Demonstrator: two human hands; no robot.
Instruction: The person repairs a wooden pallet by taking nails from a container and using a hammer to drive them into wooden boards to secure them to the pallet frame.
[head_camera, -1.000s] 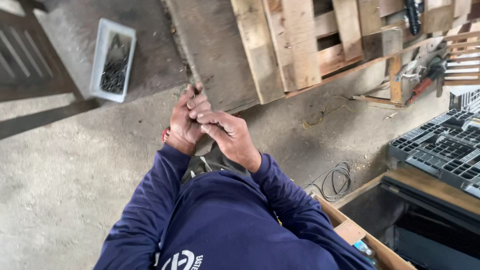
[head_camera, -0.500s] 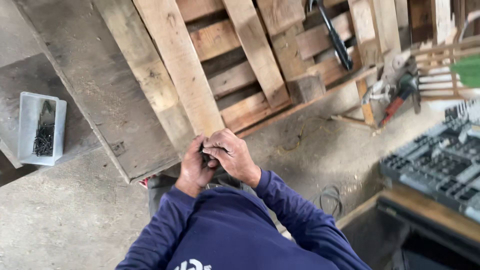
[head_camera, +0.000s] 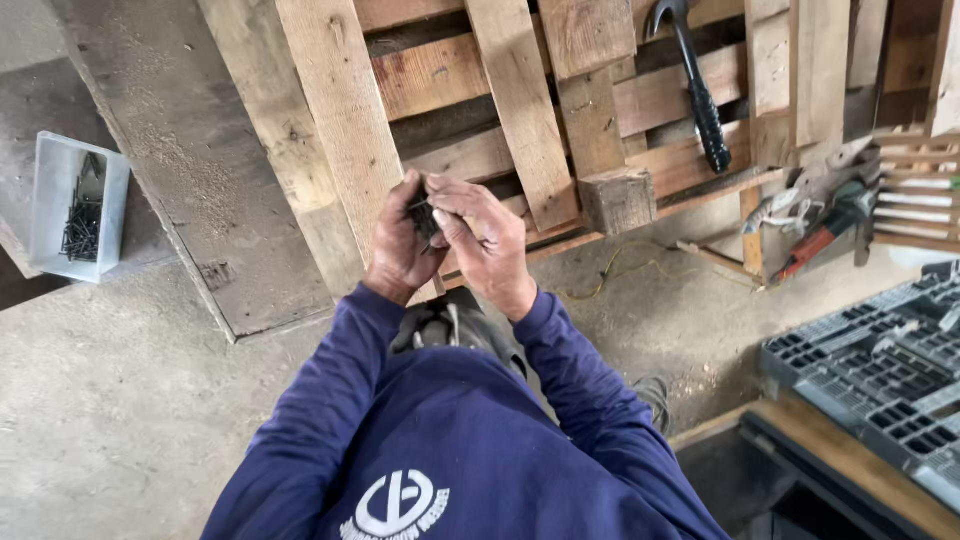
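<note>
Between both hands, over the pallet (head_camera: 520, 130), sits a small dark bundle, likely nails (head_camera: 422, 215), mostly hidden by fingers. Left hand (head_camera: 400, 245) is cupped shut around it, palm up; right hand (head_camera: 485, 240) curls over, fingertips pinching the bundle. Hammer (head_camera: 700, 95) and nail tub (head_camera: 80, 205) lie well apart.

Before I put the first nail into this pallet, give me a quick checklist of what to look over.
1. Nails in hand: ok, a dark bunch sits between the left hand and right hand.
2. One nail picked out: cannot tell, fingers hide it.
3. Hammer close by: ok, it lies on the pallet, but no hand is on it.
4. Spare nails: ok, the white tub on the floor holds more.
5. Floor underfoot: not ok, a yellow cord trails near the pallet edge.
</note>
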